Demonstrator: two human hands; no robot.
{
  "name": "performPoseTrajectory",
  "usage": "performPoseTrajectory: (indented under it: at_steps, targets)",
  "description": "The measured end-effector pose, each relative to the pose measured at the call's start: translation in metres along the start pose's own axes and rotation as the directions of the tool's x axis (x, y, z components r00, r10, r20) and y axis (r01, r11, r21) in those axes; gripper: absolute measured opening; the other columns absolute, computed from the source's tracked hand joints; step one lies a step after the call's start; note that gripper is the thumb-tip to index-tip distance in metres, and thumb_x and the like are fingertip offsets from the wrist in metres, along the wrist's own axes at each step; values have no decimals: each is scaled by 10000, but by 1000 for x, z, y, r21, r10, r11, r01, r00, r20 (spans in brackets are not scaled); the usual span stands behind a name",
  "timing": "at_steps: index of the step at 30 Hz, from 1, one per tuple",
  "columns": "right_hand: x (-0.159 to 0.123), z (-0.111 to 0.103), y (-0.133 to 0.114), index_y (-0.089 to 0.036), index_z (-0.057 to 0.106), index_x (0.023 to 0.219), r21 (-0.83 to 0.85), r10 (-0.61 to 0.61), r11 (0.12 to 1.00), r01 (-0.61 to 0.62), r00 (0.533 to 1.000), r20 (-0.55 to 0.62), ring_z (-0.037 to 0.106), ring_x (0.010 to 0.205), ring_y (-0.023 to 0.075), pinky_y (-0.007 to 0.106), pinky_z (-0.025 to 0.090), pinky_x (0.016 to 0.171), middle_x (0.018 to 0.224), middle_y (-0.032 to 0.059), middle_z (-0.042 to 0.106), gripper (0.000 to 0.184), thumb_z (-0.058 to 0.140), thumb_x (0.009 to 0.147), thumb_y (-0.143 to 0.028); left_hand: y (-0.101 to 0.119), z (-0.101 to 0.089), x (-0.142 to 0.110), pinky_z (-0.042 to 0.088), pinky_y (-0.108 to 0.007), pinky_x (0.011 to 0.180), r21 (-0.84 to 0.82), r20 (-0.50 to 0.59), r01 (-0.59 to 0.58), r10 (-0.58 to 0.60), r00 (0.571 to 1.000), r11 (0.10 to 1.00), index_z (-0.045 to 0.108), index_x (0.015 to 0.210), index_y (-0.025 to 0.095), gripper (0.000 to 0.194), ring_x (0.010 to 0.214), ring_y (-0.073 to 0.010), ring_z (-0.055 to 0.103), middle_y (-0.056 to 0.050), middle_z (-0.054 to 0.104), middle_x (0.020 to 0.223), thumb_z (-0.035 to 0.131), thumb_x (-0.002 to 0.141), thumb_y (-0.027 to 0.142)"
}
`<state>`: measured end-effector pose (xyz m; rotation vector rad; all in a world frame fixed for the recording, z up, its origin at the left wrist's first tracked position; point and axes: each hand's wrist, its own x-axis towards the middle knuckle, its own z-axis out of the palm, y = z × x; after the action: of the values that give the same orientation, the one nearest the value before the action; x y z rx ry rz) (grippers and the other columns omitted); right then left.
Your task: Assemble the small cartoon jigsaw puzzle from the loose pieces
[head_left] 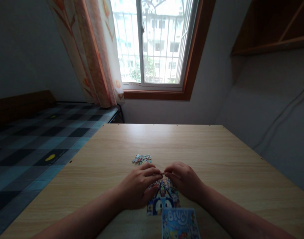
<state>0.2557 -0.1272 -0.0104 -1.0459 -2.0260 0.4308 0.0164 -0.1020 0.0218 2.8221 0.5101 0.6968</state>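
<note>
Over the partly assembled jigsaw puzzle (pixel 163 203), which shows a blue cartoon dog's face, my two hands come close together. My right hand (pixel 183 179) pinches a small jigsaw piece (pixel 163 173) between thumb and fingertips. From the other side, the fingertips of my left hand (pixel 143 184) reach to that piece, fingers stretched out and thumb lower down, apart from them. Both hands cover parts of the puzzle's sides. Just beyond my left hand lies a small pile of loose jigsaw pieces (pixel 142 158). Nearest me is a blue box or card printed "BLUEY" (pixel 180 224), overlapping the puzzle's lower edge in view.
Everything lies on a light wooden table (pixel 112 146). A bed with a checked cover (pixel 42 142) stands to the left, below a curtain (pixel 97 59). Behind the table is a barred window (pixel 162 46); a wooden shelf (pixel 273 43) hangs upper right.
</note>
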Motion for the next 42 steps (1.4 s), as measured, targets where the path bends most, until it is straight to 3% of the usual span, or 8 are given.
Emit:
performPoseTrajectory:
  at_steps: [8, 14, 22, 30, 36, 42]
  targets:
    - [1, 0, 0, -226, 683, 978, 32, 39, 999, -38, 999, -36, 655, 792, 168, 281, 478, 721, 858, 27, 714, 93, 593, 973, -250, -9, 3, 1, 528, -409, 914, -56, -197, 79, -88, 976, 995, 704, 1032, 187, 195, 955, -201, 650, -72, 749, 1024, 532, 945, 163]
    - [0, 1, 1, -217, 686, 980, 46, 25, 999, -23, 999, -47, 646, 762, 158, 270, 475, 704, 834, 24, 703, 76, 614, 959, -230, -12, 3, 0, 510, -344, 820, -103, -268, 158, -181, 946, 982, 669, 791, 202, 125, 803, -167, 638, -17, 721, 813, 650, 915, 209]
    - [0, 2, 4, -228, 693, 1005, 46, 27, 999, -25, 999, -46, 652, 773, 158, 271, 476, 711, 849, 20, 709, 90, 624, 950, -211, -18, 8, -2, 473, -288, 702, -56, -339, 302, -302, 891, 952, 594, 738, 199, 152, 748, -162, 585, 0, 638, 730, 628, 871, 133]
    - [0, 1, 2, -220, 698, 1003, 49, 28, 998, -26, 999, -46, 659, 769, 164, 273, 480, 699, 843, 26, 715, 96, 619, 949, -215, -38, 4, -5, 502, -292, 689, -105, -400, 494, -492, 773, 863, 721, 833, 217, 93, 742, -170, 620, -13, 699, 777, 646, 866, 173]
    - [1, 1, 3, -220, 704, 970, 44, 13, 999, -11, 999, -45, 656, 775, 162, 272, 476, 709, 849, 30, 720, 94, 612, 955, -210, -43, 3, -4, 500, -411, 828, -29, -373, 616, -580, 724, 788, 778, 860, 262, 128, 860, -236, 644, -18, 745, 806, 670, 852, 193]
    - [0, 1, 3, -224, 710, 971, 40, 19, 999, -17, 999, -40, 668, 790, 164, 273, 487, 720, 858, 29, 730, 94, 624, 943, -198, -54, 6, -7, 458, -475, 941, 16, -454, 661, -584, 673, 750, 778, 963, 277, 180, 1035, -268, 607, -38, 743, 1060, 665, 860, 180]
